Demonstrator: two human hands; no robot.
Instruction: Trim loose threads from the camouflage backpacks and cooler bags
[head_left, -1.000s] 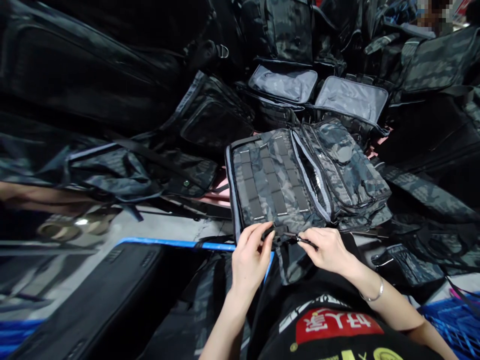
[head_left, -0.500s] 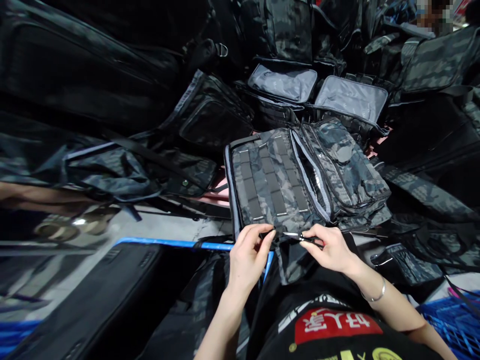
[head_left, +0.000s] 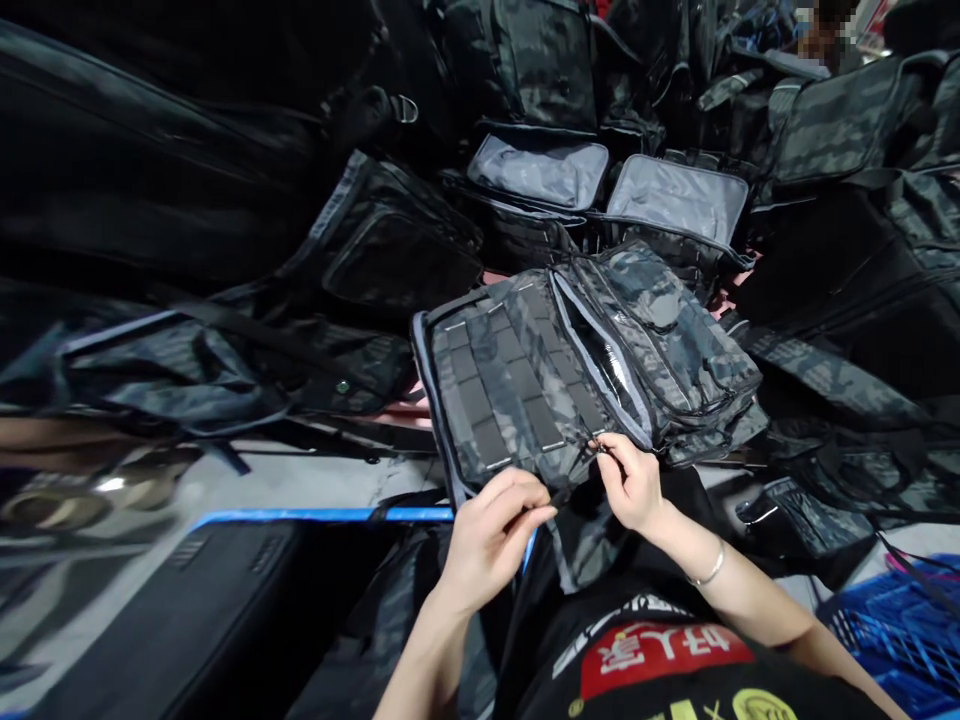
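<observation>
A camouflage backpack (head_left: 517, 375) lies in front of me, its dark webbing rows facing up and a grey-edged zip opening (head_left: 604, 350) gaping, with shiny clear plastic inside. My left hand (head_left: 499, 535) pinches a thin black strap at the near edge of the backpack. Up and to its right, my right hand (head_left: 634, 480) is closed with fingertips at the backpack's lower edge. A small dark piece shows at those fingertips; the thread snips seen there earlier are now mostly hidden in the hand. Between both hands the strap looks drawn out.
Two bags with open grey linings (head_left: 679, 195) stand behind the backpack. More dark camouflage bags crowd the left and right. A blue rail (head_left: 322, 515) borders a black case (head_left: 180, 600) at left; a blue basket (head_left: 900, 630) is at lower right.
My right hand has moved up and slightly left, onto the backpack's edge, and the snips' blade no longer shows plainly. My left hand has moved slightly lower. The view has shifted a little.
</observation>
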